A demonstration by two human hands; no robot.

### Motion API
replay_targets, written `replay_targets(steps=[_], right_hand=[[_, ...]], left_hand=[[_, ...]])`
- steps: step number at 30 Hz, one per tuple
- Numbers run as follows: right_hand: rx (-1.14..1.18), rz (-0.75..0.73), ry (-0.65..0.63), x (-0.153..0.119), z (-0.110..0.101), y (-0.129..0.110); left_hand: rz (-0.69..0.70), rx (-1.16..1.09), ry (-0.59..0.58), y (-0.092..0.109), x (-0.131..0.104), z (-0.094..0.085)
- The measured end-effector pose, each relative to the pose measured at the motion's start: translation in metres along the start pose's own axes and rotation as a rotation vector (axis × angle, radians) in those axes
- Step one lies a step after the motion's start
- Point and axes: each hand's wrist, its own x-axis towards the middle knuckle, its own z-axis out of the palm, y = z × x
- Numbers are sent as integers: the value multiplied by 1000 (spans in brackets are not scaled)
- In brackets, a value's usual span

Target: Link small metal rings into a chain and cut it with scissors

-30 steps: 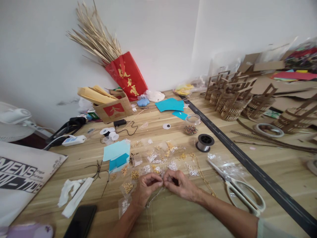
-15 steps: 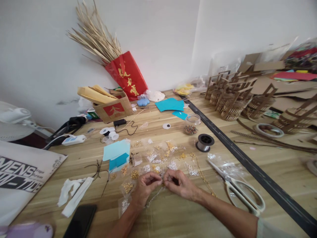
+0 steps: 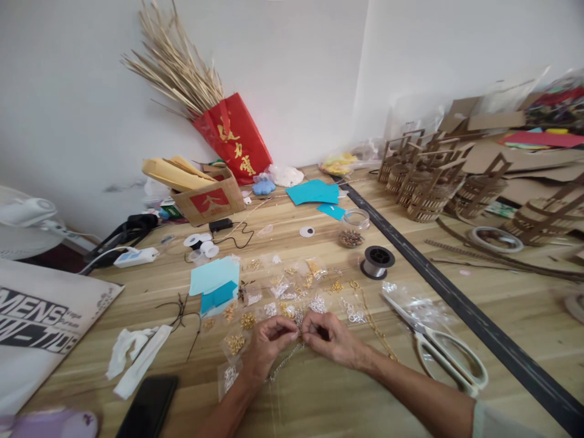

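Both hands met at near-centre table: left hand point(image 3: 268, 342) and right hand point(image 3: 329, 338) pinched together on thin silver chain point(image 3: 283, 362) trailing nearward. I judged steady fingertip grip, chain slack, best. Finding bags point(image 3: 292, 292) just beyond; scissors point(image 3: 438, 347) right.

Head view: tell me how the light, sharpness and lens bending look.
Head view: soft, even daylight, faint shadows; the black strip and table edges bow from wide-angle distortion; both hands, left hand and right hand, look fairly sharp, but the chain and the bottom-left corner blur.
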Motion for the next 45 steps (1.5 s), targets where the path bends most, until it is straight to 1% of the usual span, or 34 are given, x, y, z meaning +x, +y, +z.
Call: replay_targets(steps=[9,18,28,45], right_hand=[[40,19,-10,1,-1,1],[39,21,2,1,0,2],[55,27,1,1,0,1],[28,20,-4,2,0,1]], left_hand=[[9,-39,-22,5,0,2],[4,-22,-49,5,-1,2],[3,35,-47,4,-1,1],[14,2,-51,9,-2,4]])
